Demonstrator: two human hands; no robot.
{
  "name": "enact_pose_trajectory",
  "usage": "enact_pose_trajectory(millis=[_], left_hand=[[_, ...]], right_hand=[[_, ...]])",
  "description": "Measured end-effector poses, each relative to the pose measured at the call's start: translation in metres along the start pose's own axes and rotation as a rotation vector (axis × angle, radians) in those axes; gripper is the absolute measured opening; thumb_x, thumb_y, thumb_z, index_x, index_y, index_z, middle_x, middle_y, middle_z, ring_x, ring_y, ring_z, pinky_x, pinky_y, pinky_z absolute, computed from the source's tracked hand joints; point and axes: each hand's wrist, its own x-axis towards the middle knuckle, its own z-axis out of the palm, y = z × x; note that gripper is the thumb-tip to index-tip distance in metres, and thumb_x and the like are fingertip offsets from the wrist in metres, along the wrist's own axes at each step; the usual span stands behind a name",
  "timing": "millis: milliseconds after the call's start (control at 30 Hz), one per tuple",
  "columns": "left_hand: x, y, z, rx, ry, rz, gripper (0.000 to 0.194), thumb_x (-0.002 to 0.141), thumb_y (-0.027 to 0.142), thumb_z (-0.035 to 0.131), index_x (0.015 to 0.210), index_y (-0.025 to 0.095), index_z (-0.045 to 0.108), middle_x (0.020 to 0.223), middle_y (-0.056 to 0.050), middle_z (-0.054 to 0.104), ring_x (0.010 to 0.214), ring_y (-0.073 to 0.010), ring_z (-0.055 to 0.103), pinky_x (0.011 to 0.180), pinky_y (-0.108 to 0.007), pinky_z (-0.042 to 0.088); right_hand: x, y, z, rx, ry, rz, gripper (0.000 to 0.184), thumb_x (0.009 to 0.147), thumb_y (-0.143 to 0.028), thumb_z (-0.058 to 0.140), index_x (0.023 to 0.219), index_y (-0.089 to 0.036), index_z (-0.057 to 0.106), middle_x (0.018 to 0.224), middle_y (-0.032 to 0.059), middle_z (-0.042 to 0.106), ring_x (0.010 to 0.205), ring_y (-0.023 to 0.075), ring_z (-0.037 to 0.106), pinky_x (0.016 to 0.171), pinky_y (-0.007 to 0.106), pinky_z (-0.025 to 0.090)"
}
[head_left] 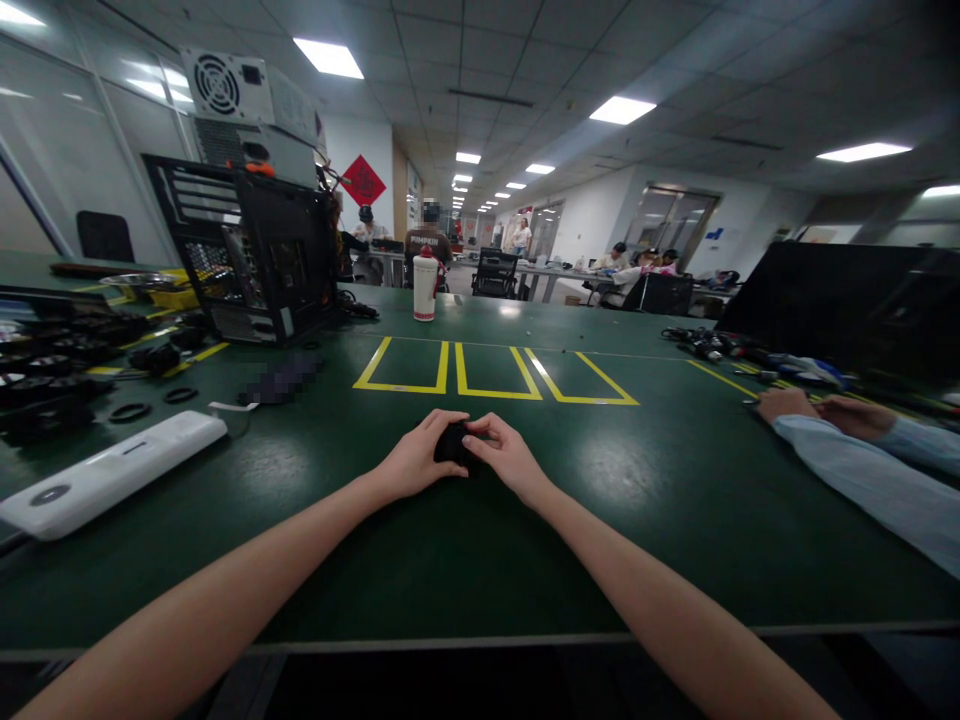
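A small black object (451, 446), its exact kind unclear, is held between my two hands low over the green table (480, 560). My left hand (418, 455) curls around its left side, thumb below and fingers above. From the right, my right hand (508, 452) grips it with thumb and fingertips pinched close together. The fingers cover much of the object's outline. Just beyond the hands, yellow tape outlines (499, 396) mark the tabletop.
To the left lie a white power strip (120, 470), black rings (130, 412) and a pile of dark parts (60, 370). An open computer case (255, 250) stands behind them. A white cup (424, 288) is farther back. At right, a co-worker's hands (787, 405) rest near cables (701, 343).
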Motion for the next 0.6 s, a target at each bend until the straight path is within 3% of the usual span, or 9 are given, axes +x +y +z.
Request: enact_pose_trajectory(millis=[267,400,600], left_hand=[[0.001,-0.0012,0.0019,-0.016,0.016,0.005,0.065,0.061,0.027,0.07,0.117,0.027,0.037,0.113,-0.004,0.045,0.103,-0.0226,0.048,0.087,-0.04,0.041],[0.0009,-0.0012,0.0017,-0.018,0.026,0.01,0.065,0.06,0.027,0.071,0.116,0.026,0.039,0.112,-0.004,0.046,0.102,-0.0227,0.048,0.087,-0.039,0.041],[0.0,0.0014,0.0001,-0.006,0.016,0.004,0.064,0.062,0.028,0.07,0.117,0.026,0.038,0.113,-0.004,0.046,0.102,-0.0218,0.048,0.086,-0.038,0.042]], right_hand=[[-0.0017,-0.0086,0.0001,0.015,-0.016,0.087,0.03,0.069,-0.026,0.06,0.097,-0.018,0.053,0.098,0.0048,0.058,0.091,0.0181,0.058,0.085,0.038,0.043],[-0.0032,-0.0053,0.0008,0.08,-0.048,0.055,0.031,0.064,-0.021,0.064,0.092,-0.018,0.05,0.095,0.0023,0.057,0.093,0.0173,0.058,0.086,0.036,0.043],[-0.0018,-0.0004,0.0003,0.059,-0.032,0.004,0.021,0.071,-0.029,0.058,0.088,-0.019,0.049,0.095,0.0016,0.054,0.085,0.0145,0.059,0.079,0.033,0.047]])
